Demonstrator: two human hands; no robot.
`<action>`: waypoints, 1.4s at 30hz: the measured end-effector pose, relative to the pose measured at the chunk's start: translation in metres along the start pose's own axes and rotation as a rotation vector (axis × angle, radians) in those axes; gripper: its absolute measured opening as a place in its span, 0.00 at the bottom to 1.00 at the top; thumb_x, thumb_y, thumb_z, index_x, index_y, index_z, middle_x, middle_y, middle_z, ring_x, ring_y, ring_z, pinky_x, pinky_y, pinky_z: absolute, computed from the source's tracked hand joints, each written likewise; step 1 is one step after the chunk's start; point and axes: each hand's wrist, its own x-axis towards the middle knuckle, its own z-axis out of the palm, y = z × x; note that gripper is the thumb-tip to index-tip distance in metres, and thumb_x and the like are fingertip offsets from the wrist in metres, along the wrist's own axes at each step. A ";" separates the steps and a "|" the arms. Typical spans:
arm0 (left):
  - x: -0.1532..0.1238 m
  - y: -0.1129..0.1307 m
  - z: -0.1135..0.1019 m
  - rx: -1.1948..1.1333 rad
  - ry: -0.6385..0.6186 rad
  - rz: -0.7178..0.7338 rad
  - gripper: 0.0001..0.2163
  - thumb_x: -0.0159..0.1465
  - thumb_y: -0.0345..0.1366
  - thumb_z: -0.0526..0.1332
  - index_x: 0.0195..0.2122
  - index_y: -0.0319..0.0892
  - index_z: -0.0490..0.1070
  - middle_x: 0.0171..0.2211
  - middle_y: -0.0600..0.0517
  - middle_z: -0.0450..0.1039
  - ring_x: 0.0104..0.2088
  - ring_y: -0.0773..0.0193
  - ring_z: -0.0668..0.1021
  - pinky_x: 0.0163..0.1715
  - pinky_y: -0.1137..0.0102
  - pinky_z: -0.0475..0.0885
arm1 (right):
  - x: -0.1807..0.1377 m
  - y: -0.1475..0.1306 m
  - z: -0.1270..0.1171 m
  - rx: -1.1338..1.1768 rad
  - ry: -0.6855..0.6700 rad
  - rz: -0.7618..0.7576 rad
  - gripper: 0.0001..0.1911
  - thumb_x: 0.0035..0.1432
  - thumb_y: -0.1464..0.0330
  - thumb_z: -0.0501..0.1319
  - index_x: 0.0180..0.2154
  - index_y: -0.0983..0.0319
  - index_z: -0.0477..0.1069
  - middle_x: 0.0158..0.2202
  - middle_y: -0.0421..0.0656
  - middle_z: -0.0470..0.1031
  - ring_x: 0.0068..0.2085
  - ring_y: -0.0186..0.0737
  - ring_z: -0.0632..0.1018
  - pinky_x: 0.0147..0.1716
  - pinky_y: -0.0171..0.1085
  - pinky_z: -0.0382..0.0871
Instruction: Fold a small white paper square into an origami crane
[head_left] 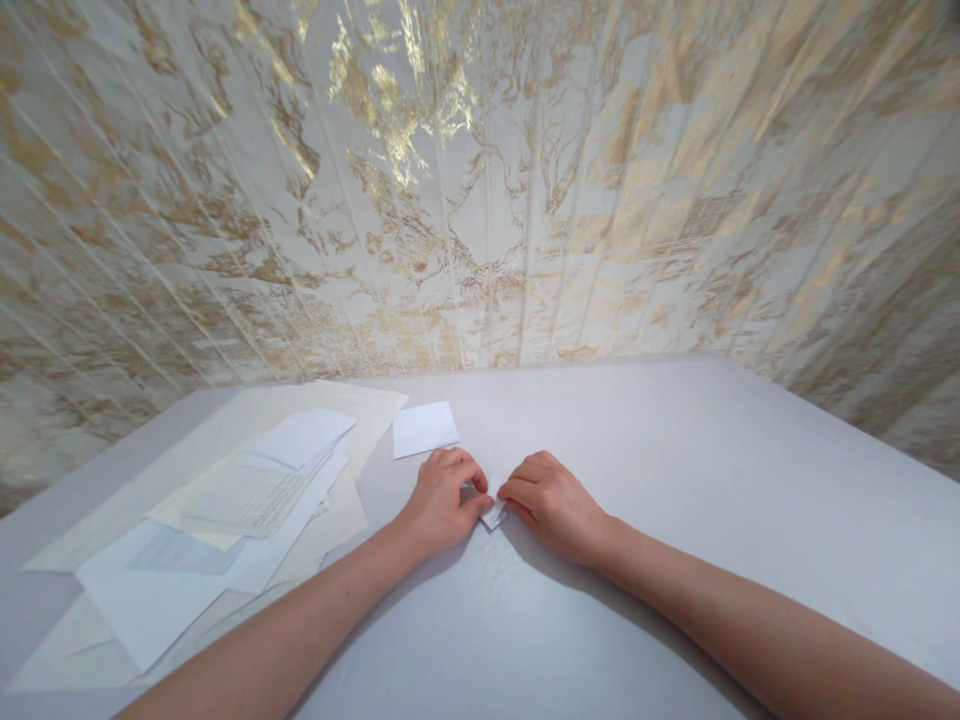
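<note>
My left hand (442, 500) and my right hand (551, 505) meet near the middle of a pale grey table (675, 480). Both have their fingers curled and pressed down on a small folded piece of white paper (493, 516), which shows only as a small corner between the fingertips. The rest of that paper is hidden under the hands. A small white rectangular sheet (424, 428) lies flat on the table just beyond my left hand, apart from it.
A loose pile of white and cream papers and envelopes (225, 510) spreads over the left part of the table. A wall with white and gold marbled panels (480, 180) rises right behind the table's far edge.
</note>
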 end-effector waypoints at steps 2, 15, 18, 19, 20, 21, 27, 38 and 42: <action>-0.002 0.000 -0.002 -0.008 -0.046 0.048 0.03 0.51 0.32 0.63 0.28 0.42 0.71 0.33 0.51 0.70 0.39 0.59 0.69 0.41 0.62 0.62 | -0.001 -0.003 0.000 -0.079 0.018 -0.008 0.06 0.52 0.75 0.58 0.25 0.64 0.72 0.23 0.43 0.72 0.29 0.37 0.70 0.34 0.36 0.58; 0.001 -0.002 -0.012 0.038 -0.180 0.263 0.07 0.57 0.36 0.58 0.32 0.43 0.74 0.31 0.50 0.73 0.35 0.61 0.70 0.39 0.65 0.62 | 0.001 0.017 -0.007 0.249 -0.046 -0.003 0.05 0.52 0.75 0.59 0.30 0.62 0.72 0.30 0.42 0.74 0.38 0.39 0.69 0.40 0.38 0.58; -0.001 0.000 -0.013 0.067 -0.160 0.297 0.08 0.55 0.40 0.60 0.32 0.43 0.74 0.31 0.50 0.73 0.35 0.60 0.70 0.38 0.64 0.62 | 0.000 0.006 -0.006 0.145 -0.044 -0.001 0.04 0.53 0.73 0.58 0.30 0.63 0.72 0.28 0.43 0.73 0.35 0.39 0.69 0.38 0.38 0.57; -0.001 0.000 -0.013 0.090 -0.146 0.310 0.07 0.56 0.38 0.59 0.31 0.42 0.74 0.30 0.50 0.73 0.35 0.60 0.70 0.38 0.64 0.62 | 0.000 0.003 -0.006 0.127 -0.044 0.004 0.04 0.53 0.73 0.58 0.29 0.63 0.71 0.27 0.43 0.73 0.35 0.39 0.70 0.37 0.38 0.57; -0.001 -0.001 -0.013 0.113 -0.134 0.325 0.06 0.57 0.34 0.58 0.31 0.42 0.74 0.30 0.50 0.73 0.35 0.60 0.70 0.38 0.65 0.62 | 0.000 0.001 -0.006 0.129 -0.052 0.006 0.04 0.53 0.74 0.58 0.29 0.63 0.71 0.27 0.43 0.73 0.34 0.39 0.70 0.37 0.38 0.57; 0.000 -0.002 -0.013 0.131 -0.125 0.341 0.07 0.58 0.30 0.55 0.31 0.42 0.73 0.30 0.50 0.73 0.35 0.61 0.70 0.39 0.65 0.62 | 0.000 0.000 -0.006 0.150 -0.061 0.010 0.04 0.52 0.74 0.59 0.29 0.63 0.72 0.27 0.43 0.73 0.35 0.38 0.70 0.37 0.38 0.57; 0.000 -0.009 -0.018 0.123 -0.175 0.440 0.11 0.56 0.22 0.51 0.32 0.40 0.70 0.33 0.49 0.74 0.35 0.63 0.72 0.40 0.67 0.65 | 0.001 0.016 -0.006 0.336 -0.112 0.037 0.07 0.48 0.69 0.64 0.33 0.62 0.73 0.31 0.42 0.76 0.36 0.38 0.72 0.40 0.38 0.60; -0.001 -0.006 -0.026 0.084 -0.232 0.343 0.04 0.56 0.30 0.57 0.26 0.41 0.69 0.32 0.50 0.74 0.37 0.62 0.73 0.40 0.68 0.66 | 0.001 0.010 -0.010 0.321 -0.119 0.095 0.07 0.47 0.73 0.63 0.32 0.61 0.73 0.32 0.42 0.75 0.39 0.40 0.71 0.41 0.39 0.59; 0.000 -0.007 -0.025 0.041 -0.201 0.322 0.05 0.56 0.29 0.56 0.24 0.41 0.69 0.32 0.50 0.74 0.35 0.63 0.73 0.39 0.68 0.66 | -0.001 0.005 -0.005 0.295 -0.095 0.133 0.05 0.49 0.73 0.62 0.32 0.61 0.73 0.31 0.42 0.75 0.38 0.39 0.71 0.41 0.39 0.59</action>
